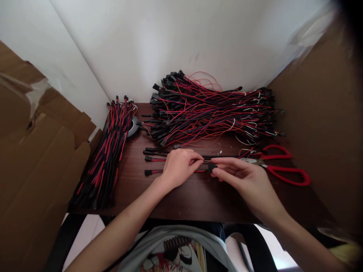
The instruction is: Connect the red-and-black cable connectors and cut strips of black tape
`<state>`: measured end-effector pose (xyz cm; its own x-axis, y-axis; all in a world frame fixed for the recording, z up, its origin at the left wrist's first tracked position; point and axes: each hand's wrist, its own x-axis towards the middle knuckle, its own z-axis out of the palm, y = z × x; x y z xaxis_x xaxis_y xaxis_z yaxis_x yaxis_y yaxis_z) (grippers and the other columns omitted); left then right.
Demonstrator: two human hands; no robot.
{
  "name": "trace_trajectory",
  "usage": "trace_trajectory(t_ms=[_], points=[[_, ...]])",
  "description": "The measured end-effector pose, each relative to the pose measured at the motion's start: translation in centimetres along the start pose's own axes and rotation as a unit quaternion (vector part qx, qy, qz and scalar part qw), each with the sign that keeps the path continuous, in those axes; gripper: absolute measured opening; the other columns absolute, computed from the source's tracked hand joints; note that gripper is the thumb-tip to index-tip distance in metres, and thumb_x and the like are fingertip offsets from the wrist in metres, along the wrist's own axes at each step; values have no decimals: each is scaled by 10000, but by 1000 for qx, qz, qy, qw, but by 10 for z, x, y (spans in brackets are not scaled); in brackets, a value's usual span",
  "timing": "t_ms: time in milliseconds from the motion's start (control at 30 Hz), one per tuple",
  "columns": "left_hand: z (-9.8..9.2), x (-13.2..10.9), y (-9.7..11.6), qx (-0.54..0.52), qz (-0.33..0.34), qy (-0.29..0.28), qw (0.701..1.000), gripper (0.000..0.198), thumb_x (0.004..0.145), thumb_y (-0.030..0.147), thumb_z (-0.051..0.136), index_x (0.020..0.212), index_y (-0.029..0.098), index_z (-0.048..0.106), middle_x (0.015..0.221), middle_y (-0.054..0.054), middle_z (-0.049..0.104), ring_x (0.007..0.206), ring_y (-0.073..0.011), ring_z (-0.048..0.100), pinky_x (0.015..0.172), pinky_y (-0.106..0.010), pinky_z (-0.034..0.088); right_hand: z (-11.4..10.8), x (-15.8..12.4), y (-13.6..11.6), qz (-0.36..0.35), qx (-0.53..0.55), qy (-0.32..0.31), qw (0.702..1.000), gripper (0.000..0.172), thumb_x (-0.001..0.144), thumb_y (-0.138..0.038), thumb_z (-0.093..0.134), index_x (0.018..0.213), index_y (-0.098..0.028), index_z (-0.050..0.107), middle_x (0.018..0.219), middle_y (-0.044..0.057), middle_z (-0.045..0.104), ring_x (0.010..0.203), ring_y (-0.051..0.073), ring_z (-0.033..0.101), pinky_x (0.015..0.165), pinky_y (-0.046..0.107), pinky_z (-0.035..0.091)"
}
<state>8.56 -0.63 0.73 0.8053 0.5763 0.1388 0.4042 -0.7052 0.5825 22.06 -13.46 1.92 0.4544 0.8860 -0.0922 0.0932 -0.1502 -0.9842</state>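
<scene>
My left hand [180, 166] is closed in a pinch, thumb against forefinger, on a thin wire end above the desk. Just to its right, my right hand [248, 179] grips a small black connector [211, 167] between thumb and fingertips. Under the left hand lie cables with red and black wires; one ends in a black plug [148, 172], another in a similar plug [148, 158]. Behind the right hand, scissors with red handles [289, 175] rest on the desk, their blades partly hidden by that hand.
A large heap of wire harnesses [210, 109] lies against the white wall. On the left, a bundle of cables [104, 151] partly covers a grey tape roll [132, 128]. Cardboard [36, 162] stands at the left, and more cardboard [317, 113] at the right of the brown desk [181, 204].
</scene>
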Motion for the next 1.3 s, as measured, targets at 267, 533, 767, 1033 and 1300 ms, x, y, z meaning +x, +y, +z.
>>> trace_trajectory(t_ms=[267,533,767,1033,1300], points=[[-4,2,3,-7,-17,-25,1000,169,867,241,623,916,222,783,690,9,675,637,-129,570,596,-251,326,-1,31,11,-8,28,13,999,267,641,-373,822,763,-178,687,667,44,701,579,141,641,406,187,415],[-3,1,7,6,-35,-23,999,182,870,304,618,914,237,782,730,3,714,656,-143,598,596,-257,339,-2,37,24,-42,-3,40,998,281,697,-366,773,872,-162,691,653,31,672,450,109,569,319,185,372],[0,5,11,4,-90,-21,996,190,877,348,615,920,263,780,871,-5,771,766,-177,681,662,-249,439,-3,39,28,-53,16,47,997,260,709,-366,760,828,-159,657,643,23,659,467,117,570,336,196,408],[3,4,7,-11,-80,9,997,194,880,334,600,909,262,778,879,5,778,763,-178,709,662,-242,484,-5,33,5,-187,-35,-8,982,50,781,-258,693,782,-209,679,921,52,690,875,180,650,734,298,534],[5,3,2,-100,-82,30,991,194,876,298,591,919,248,773,925,14,778,815,-180,726,697,-227,533,-3,46,3,-242,-185,-111,946,58,791,-167,642,765,-197,684,941,54,664,871,186,630,803,350,507]])
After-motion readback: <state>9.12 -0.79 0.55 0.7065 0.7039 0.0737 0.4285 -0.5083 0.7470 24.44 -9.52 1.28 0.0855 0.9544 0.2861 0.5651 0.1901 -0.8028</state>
